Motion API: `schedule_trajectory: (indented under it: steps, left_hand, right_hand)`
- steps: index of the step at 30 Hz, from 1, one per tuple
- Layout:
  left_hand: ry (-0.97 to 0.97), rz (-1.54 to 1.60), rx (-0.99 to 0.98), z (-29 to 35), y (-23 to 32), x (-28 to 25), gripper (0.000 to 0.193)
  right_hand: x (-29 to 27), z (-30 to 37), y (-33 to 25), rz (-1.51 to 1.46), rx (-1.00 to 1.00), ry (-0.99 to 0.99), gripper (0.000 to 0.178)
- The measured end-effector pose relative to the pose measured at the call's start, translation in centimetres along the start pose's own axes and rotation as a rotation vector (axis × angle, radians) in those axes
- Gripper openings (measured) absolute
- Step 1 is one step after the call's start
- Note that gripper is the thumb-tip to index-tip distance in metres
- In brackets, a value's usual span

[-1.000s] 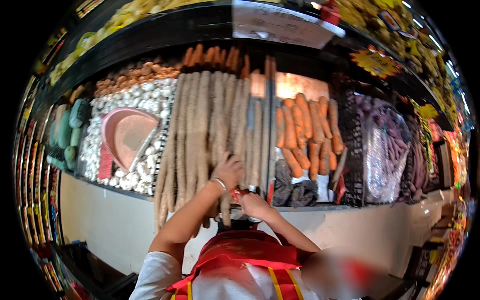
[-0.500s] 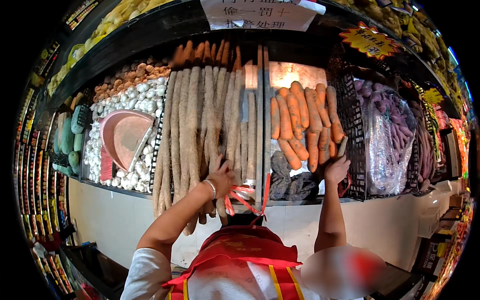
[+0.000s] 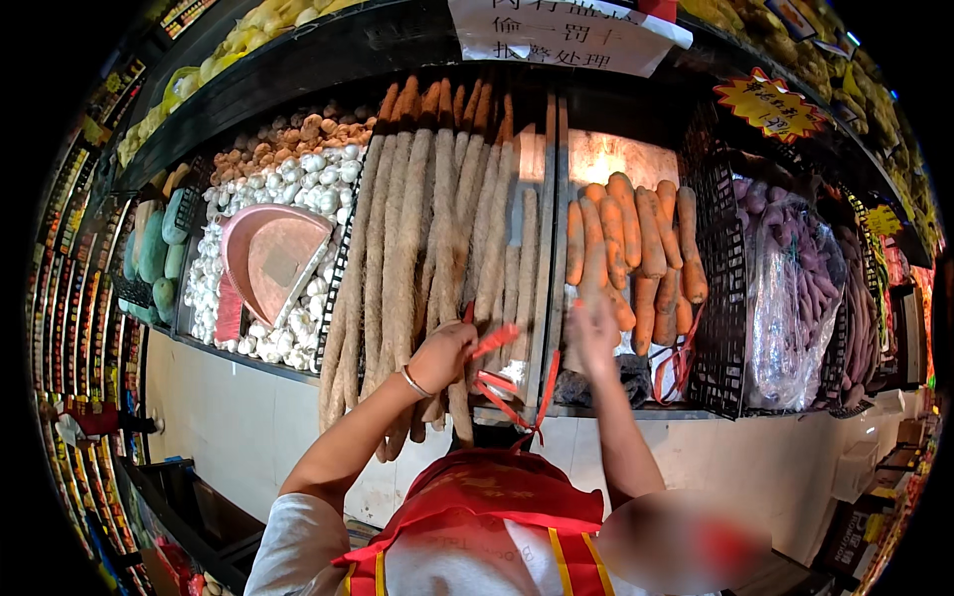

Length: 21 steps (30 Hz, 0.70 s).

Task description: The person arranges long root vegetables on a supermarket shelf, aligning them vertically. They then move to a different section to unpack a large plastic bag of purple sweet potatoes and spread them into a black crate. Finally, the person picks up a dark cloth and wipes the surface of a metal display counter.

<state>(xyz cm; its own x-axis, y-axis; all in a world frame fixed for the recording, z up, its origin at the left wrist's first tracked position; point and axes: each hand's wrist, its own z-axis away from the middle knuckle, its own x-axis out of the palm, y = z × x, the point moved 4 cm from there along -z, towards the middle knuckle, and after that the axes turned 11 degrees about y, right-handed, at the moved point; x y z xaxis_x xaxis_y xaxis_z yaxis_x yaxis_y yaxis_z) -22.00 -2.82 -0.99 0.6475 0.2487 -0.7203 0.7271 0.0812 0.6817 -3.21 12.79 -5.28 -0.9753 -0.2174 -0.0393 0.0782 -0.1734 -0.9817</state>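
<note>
My left hand [image 3: 440, 355], with a bracelet on its wrist, is closed on a red plastic strip [image 3: 494, 342] in front of the lower ends of the long brown yams [image 3: 412, 238]. More of the red strip [image 3: 505, 390] loops down toward my red apron [image 3: 487, 492]. My right hand [image 3: 596, 326] is raised at the lower ends of the carrots [image 3: 636, 238]. It is blurred, with fingers pointing up, and I cannot tell whether it grips a carrot.
A pink scoop [image 3: 270, 260] lies on a heap of white garlic bulbs [image 3: 298, 179] to the left. Green gourds [image 3: 154, 243] lie further left. A clear bag of purple sweet potatoes [image 3: 790, 288] sits in a black crate [image 3: 720, 298] on the right. A paper sign [image 3: 556, 30] hangs above.
My hands were together at the yams, then parted. My right hand swung out to the carrot bin and has now come back leftward along the carrots. My left hand now holds the red strip.
</note>
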Motion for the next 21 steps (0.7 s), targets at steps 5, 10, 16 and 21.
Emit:
schedule_trajectory:
  steps: [5,10,16,21]
  left_hand:
    - [0.378,0.548,-0.300,0.9,-3.5,-2.7,0.009]
    - [0.728,1.242,-0.400,0.6,-1.8,-11.8,0.018]
    - [0.867,1.004,-0.168,0.8,2.5,-20.8,0.016]
    - [0.495,0.835,-0.459,0.9,2.9,-13.1,0.009]
  right_hand:
    - [10.0,1.5,1.4,-0.189,0.212,-0.201,0.038]
    - [12.8,2.2,1.8,-0.057,0.036,-0.509,0.052]
    - [8.1,5.8,3.0,0.459,-0.358,-0.229,0.030]
    - [7.3,12.7,7.1,1.039,-0.576,-0.607,0.025]
